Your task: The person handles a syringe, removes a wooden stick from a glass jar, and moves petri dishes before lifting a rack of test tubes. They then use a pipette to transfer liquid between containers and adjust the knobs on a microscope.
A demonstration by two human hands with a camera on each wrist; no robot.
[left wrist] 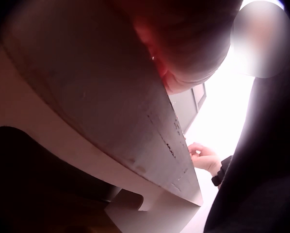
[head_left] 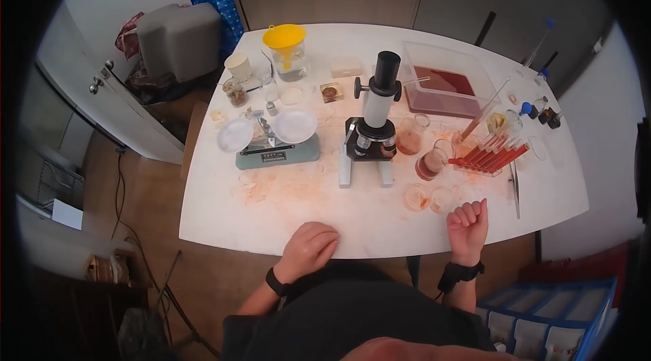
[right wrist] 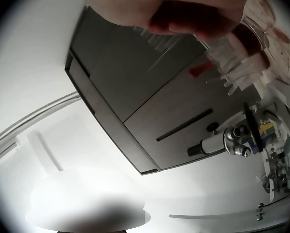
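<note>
Left hand (head_left: 310, 250) and right hand (head_left: 466, 231): empty, loosely curled. Beyond the right, dishes (head_left: 416, 197) lie presumably for access; 1 rack (head_left: 483, 172) steadies tubes (head_left: 494, 153).

A dark shirt (head_left: 352, 303) with short sleeves (head_left: 245, 332) shows at the near side. A slim black band (head_left: 276, 283) circles the left wrist; a wider, bulkier black strap (head_left: 461, 275) (a thin dark cable (head_left: 439, 293) curves by its left side) wraps the right.
</note>
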